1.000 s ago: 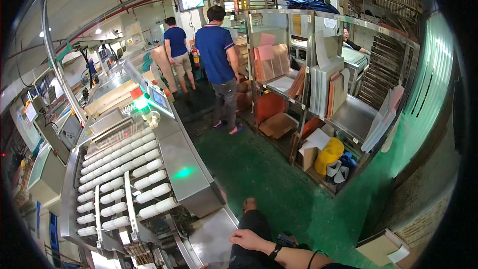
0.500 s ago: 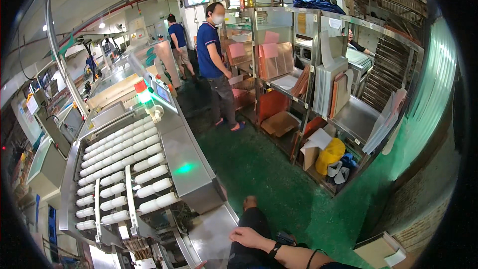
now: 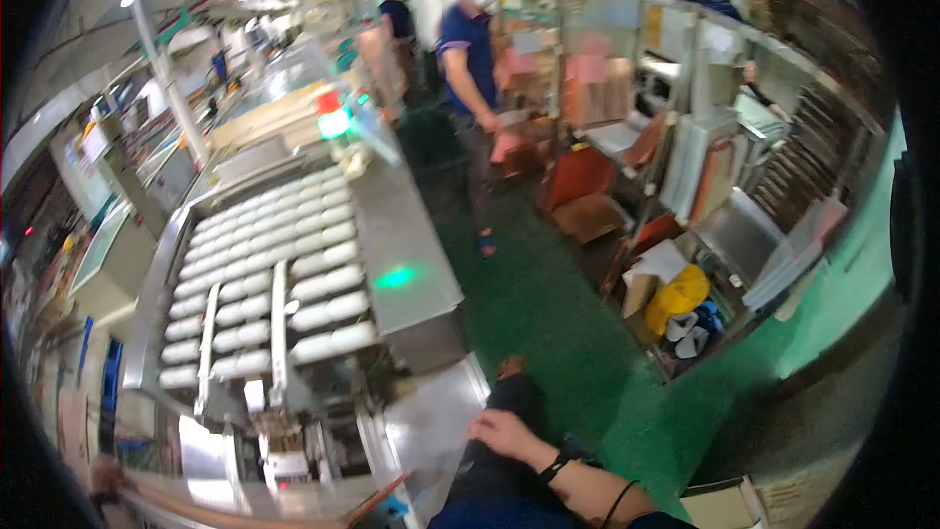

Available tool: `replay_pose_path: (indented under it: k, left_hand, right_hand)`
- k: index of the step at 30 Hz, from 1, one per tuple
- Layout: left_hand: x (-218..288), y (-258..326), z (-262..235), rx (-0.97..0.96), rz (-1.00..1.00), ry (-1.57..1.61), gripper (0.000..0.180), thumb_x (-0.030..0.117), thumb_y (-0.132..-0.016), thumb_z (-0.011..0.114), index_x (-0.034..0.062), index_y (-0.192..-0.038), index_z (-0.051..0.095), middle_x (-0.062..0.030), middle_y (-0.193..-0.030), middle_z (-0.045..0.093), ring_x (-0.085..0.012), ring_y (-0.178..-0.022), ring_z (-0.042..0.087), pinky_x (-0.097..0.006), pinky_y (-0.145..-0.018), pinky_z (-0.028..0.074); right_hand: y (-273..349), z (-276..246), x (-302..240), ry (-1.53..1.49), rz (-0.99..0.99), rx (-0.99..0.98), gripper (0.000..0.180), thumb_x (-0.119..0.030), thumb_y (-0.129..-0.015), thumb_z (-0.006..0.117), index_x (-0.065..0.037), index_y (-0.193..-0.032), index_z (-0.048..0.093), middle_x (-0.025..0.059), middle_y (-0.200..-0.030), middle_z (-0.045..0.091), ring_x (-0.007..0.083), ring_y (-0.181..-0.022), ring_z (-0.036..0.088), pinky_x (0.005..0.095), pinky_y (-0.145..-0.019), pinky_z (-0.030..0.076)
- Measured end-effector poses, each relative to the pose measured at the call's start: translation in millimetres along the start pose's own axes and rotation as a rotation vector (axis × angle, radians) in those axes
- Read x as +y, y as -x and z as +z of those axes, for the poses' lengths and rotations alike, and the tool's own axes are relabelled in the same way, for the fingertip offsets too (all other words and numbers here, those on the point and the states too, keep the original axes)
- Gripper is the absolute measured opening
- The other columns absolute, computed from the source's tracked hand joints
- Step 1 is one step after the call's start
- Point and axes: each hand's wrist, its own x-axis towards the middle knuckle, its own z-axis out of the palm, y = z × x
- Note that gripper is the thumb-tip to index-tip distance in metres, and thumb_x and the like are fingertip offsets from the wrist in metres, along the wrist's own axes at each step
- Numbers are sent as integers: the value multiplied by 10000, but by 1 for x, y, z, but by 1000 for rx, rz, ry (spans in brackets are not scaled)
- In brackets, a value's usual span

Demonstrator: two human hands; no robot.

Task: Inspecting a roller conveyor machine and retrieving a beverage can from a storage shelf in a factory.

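My right hand [image 3: 504, 433] rests on my dark-trousered leg [image 3: 516, 397] near the knee, fingers lying fairly flat with nothing in them. A dark band circles the wrist. At the lower left, a blurred shape that looks like my left hand [image 3: 106, 478] is at the end of a thin, see-through-looking panel with a brown edge [image 3: 176, 507]. Its fingers are too smeared to read. The panel lies across the bottom of the view, in front of a roller conveyor [image 3: 328, 282] with rows of white rollers.
Beside the rollers stands a metal housing [image 3: 416, 279] with a red-and-green signal lamp [image 3: 332, 116]. A masked co-worker [image 3: 468, 64] stands in the aisle on the green floor [image 3: 534, 309]. Metal shelving [image 3: 676, 152] with boards and a yellow bundle [image 3: 678, 300] lines the right side.
The whole scene has shifted to the right and blurred. The brown-edged panel and the blurred hand have come into view at the lower left. My right hand stays on my leg.
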Motion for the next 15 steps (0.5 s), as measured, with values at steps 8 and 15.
replay_pose_path:
  k: [8,15]
  left_hand:
    - [66,7,4,-176,308,-232,154,193,-753,640,59,-686,606,-72,-656,601,-203,-602,585,-345,-540,460]
    - [80,45,23,11,-53,329,118,116,-784,643,18,-849,647,-42,-677,604,-147,-591,588,-282,-501,447]
  right_hand:
    - [1,-11,-5,-384,85,49,111,-64,-907,574,33,-896,627,74,-840,660,141,-769,610,269,-718,496]
    - [-6,2,-13,-333,80,-18,91,-25,-907,544,22,-893,620,76,-849,653,131,-764,596,256,-712,476]
